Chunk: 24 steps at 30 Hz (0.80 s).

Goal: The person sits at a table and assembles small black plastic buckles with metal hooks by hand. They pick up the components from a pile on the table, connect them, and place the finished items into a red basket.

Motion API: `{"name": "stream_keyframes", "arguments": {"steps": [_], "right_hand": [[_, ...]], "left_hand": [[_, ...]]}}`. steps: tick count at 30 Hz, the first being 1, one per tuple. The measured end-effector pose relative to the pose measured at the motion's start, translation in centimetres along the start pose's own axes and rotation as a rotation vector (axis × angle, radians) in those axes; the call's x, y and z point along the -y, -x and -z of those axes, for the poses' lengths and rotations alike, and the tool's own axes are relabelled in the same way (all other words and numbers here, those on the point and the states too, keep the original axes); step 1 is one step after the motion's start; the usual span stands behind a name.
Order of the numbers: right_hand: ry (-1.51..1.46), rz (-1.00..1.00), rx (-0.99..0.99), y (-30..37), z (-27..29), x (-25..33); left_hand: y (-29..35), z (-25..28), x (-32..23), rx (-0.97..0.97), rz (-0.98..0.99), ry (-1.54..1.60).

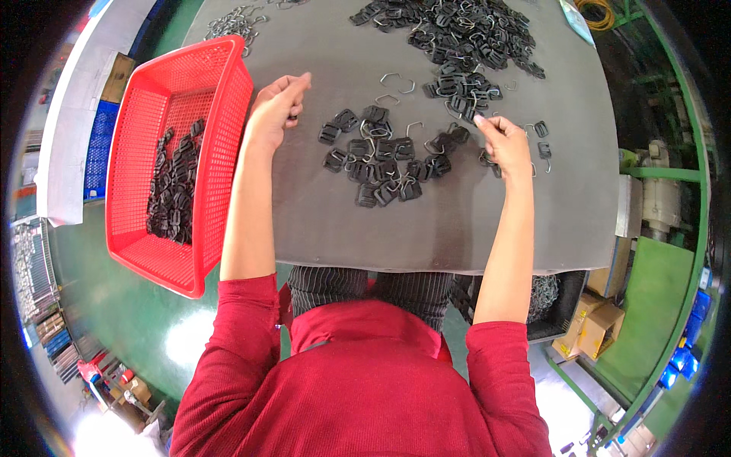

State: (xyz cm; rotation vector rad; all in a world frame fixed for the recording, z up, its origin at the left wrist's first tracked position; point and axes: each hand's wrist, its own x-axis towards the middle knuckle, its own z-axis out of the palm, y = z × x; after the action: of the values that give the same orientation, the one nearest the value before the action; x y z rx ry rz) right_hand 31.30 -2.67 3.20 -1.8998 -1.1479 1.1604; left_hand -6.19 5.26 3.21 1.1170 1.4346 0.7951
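Black buckles (460,107) lie against the half-curled right hand (505,146).

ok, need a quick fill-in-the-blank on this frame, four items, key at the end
1. The basket beside the table is coloured ____.
2. The buckles inside the basket are coloured ____.
3. The hand nearer the basket is the person's ____ one.
4. Compared with the cluster between both hands, the largest heap lies ____ from the person.

Missing words: red; black; left; farther.
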Motion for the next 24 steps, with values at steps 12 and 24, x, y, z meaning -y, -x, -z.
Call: {"name": "stream_keyframes", "arguments": {"steps": [12, 24], "right_hand": [[-0.787, 0.029, 0.269, 2.3, -2.6, 1.2], [0.846, 0.262, 0.116, -1.7, -13.9, 7.5]], "left_hand": [[0.9, -4.1, 1.7, 0.083, -0.310, -0.291], [4.8, -1.2, -1.3, 0.087, -0.085, -0.296]]}}
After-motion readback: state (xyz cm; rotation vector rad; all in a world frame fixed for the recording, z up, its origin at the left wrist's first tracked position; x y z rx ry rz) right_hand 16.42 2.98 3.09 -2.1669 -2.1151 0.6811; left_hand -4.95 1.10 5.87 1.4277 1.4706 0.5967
